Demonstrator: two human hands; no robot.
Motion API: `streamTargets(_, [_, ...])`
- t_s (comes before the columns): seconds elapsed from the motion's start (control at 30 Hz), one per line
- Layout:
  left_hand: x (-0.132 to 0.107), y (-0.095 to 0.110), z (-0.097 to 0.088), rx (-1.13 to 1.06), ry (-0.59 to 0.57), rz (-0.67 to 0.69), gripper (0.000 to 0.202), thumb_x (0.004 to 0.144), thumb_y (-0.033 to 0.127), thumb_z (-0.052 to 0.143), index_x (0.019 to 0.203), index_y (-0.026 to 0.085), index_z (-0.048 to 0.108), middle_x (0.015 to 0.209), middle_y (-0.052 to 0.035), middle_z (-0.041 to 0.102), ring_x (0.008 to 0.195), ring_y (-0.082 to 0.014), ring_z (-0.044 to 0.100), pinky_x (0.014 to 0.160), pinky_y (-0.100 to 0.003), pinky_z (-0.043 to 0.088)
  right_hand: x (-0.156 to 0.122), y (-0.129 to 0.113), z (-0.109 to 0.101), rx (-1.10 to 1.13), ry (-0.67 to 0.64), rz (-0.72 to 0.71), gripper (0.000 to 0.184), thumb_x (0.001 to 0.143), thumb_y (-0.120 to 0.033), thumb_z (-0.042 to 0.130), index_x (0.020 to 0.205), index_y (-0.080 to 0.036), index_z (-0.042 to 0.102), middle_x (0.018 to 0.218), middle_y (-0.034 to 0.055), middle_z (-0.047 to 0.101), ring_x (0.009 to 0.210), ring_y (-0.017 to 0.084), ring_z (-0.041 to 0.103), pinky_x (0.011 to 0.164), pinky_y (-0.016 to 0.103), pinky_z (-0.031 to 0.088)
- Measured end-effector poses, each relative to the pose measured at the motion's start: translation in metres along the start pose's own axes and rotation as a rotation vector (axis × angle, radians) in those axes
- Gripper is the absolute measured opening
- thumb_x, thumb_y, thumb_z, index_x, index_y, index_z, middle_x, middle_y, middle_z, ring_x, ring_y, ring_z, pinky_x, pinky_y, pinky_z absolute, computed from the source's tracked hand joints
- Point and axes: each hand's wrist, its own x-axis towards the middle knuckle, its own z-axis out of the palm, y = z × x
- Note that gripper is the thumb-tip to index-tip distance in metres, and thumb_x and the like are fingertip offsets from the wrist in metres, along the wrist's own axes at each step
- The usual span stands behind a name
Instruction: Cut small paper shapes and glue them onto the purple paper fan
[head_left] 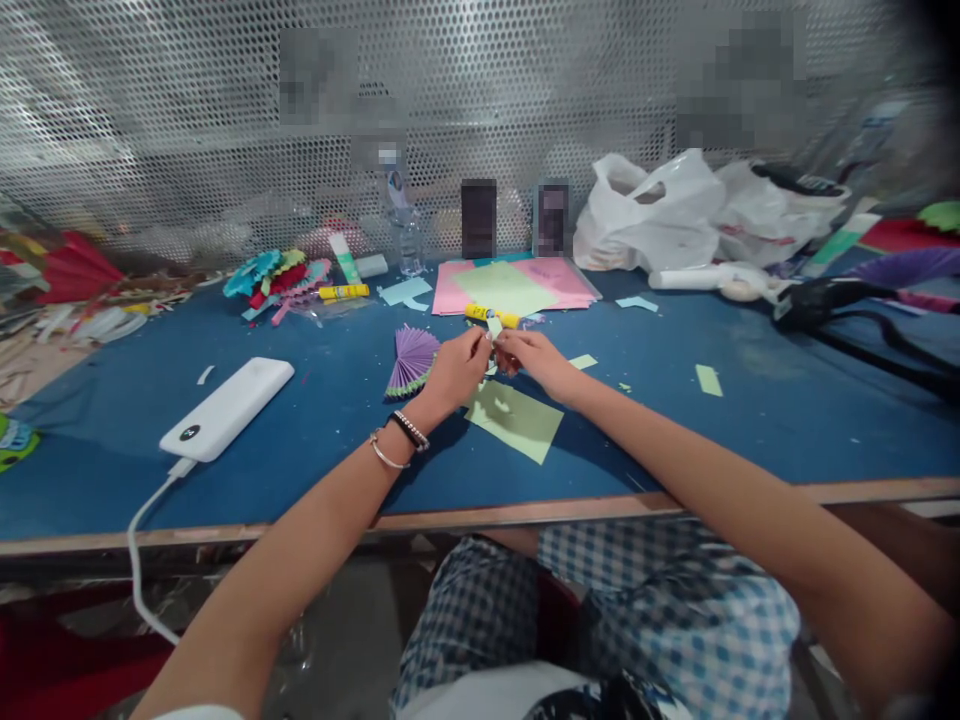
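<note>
Pinching small pale paper strip [494,327], left hand [459,368] and right hand [535,361] grip closed on it

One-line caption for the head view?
Left hand and right hand pinch a small paper piece over a green sheet beside a purple fan.

Forearms forward, left hand [459,372] and right hand [534,362] together, fingertips in a pinch.

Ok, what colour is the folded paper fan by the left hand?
The paper fan is purple, greenish at its edge; head view.
</note>
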Motion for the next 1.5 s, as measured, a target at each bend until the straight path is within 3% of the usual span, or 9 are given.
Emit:
streamTargets(0.53, [0.001,-0.002,0.000,-0.006,-0.034,-0.002,0.030,0.088,0.030,0.034,0.062,0.017,0.042,0.053,0.0022,0.047,0.051,-0.0094,0.041,0.054,-0.024,0.030,-0.002,0.000,0.000,0.038,-0.016,0.087,0.026,0.080,-0.030,0.045,0.060,-0.015,0.050,0.058,-0.0004,0.051,0.050,0.007,0.045,0.050,0.021,0.036])
streamTargets(1.07, [0.003,-0.005,0.001,-0.143,-0.080,-0.084,0.033,0.087,0.032,0.035,0.060,0.017,0.044,0.048,0.0027,0.047,0.046,-0.0094,0.046,0.049,-0.023,0.033,-0.001,0.000,-0.001,0.074,-0.035,0.098,0.022,0.077,-0.032,0.047,0.062,-0.016,0.049,0.057,-0.0019,0.049,0.051,0.007,0.044,0.050,0.021,0.035])
streamTargets(1.33, [0.006,-0.011,0.002,-0.431,-0.215,-0.234,0.028,0.086,0.028,0.034,0.064,0.017,0.047,0.057,0.0002,0.049,0.046,-0.0091,0.047,0.044,-0.022,0.035,-0.003,-0.003,-0.001,0.068,-0.051,0.103,0.021,0.077,-0.031,0.048,0.061,-0.016,0.049,0.057,-0.0016,0.050,0.052,0.007,0.045,0.050,0.021,0.036])
streamTargets(1.5, [0.007,-0.008,0.000,-0.496,-0.237,-0.290,0.026,0.085,0.025,0.036,0.064,0.017,0.047,0.059,-0.0008,0.050,0.048,-0.0092,0.047,0.044,-0.022,0.035,-0.003,-0.003,-0.001,0.068,-0.056,0.105,0.021,0.077,-0.030,0.048,0.061,-0.016,0.050,0.057,-0.0015,0.049,0.052,0.008,0.045,0.051,0.021,0.036])
